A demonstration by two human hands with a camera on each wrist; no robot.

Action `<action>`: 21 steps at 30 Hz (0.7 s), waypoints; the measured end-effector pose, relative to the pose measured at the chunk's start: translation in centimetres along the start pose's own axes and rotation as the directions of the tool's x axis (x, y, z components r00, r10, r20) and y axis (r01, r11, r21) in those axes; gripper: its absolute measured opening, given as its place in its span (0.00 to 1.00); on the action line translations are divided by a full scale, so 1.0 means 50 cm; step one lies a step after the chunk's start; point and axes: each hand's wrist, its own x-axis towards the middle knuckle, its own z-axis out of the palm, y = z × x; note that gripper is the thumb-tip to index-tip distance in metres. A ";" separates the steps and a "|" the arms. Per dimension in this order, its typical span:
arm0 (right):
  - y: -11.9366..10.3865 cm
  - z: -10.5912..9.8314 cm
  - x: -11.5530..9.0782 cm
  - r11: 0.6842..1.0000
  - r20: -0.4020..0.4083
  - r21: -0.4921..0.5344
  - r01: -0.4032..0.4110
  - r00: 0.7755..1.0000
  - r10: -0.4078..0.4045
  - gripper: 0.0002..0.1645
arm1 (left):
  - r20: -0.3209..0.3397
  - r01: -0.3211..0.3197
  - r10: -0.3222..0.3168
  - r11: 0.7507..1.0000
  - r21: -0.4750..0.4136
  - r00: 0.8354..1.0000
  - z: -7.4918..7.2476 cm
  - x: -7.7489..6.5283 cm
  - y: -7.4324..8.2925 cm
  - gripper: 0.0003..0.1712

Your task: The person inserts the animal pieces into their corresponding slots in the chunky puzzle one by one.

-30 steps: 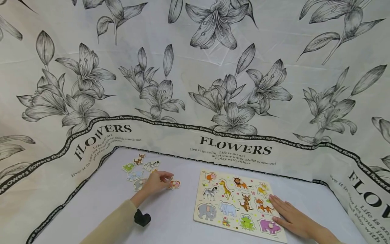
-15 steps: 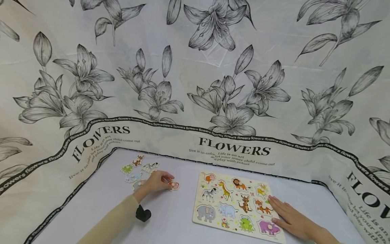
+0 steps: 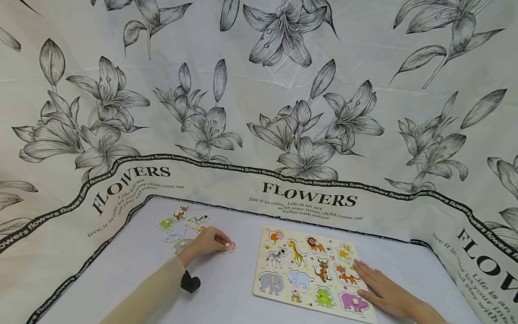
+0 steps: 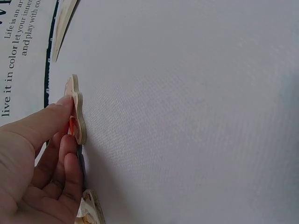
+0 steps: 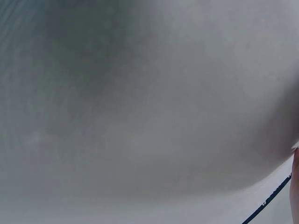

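Observation:
In the head view my left hand (image 3: 208, 243) pinches a reddish-and-pink animal puzzle piece (image 3: 229, 247) at the left of the table. Seen from the left wrist, the thumb and fingers grip that puzzle piece (image 4: 77, 112), which stands on edge to the camera. Its animal is mostly hidden by the fingers. My right hand (image 3: 380, 288) lies with straight fingers along the right edge of the wooden puzzle board (image 3: 279, 270). A purple hippo piece (image 3: 354, 302) with a knob sits in the board near the right thumb. Only a sliver of the right hand (image 5: 295, 186) shows in its wrist view.
Beside my left hand lie several loose pieces: a kangaroo (image 3: 180, 213), a zebra (image 3: 197, 221), a frog (image 3: 165, 223), a rhino (image 3: 175, 234) and an elephant (image 3: 182, 245), partly covered. A flowered cloth (image 3: 202, 180) rises behind the white table (image 3: 133, 274).
My left fingers have drawn together on the reddish piece, which has turned and tilted slightly. The right hand stays on the board. The whole head view has shifted a little.

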 end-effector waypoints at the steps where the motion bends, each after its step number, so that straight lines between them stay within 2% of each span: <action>1: 0.000 0.000 0.000 1.000 0.001 -0.001 -0.002 1.000 0.002 0.38 | 0.002 -0.004 0.004 1.000 0.001 1.000 0.000 0.000 -0.001 0.10; 5: 0.000 0.001 0.000 1.000 -0.003 -0.009 -0.002 1.000 0.002 0.39 | 0.003 -0.021 0.021 1.000 0.007 1.000 0.000 0.002 -0.005 0.10; 11: 0.001 0.003 -0.002 0.999 -0.030 -0.041 0.022 0.999 -0.023 0.38 | -0.007 -0.003 0.003 1.000 0.029 1.000 0.003 0.005 -0.002 0.09; 18: 0.002 0.006 -0.002 0.999 -0.036 -0.035 0.023 0.999 -0.024 0.38 | -0.026 0.027 -0.026 0.999 0.038 0.999 0.008 0.006 0.014 0.07; 21: 0.003 0.005 -0.001 0.999 -0.029 -0.031 0.021 0.999 -0.022 0.38 | -0.038 0.019 -0.019 1.000 0.019 0.999 0.012 0.008 0.021 0.08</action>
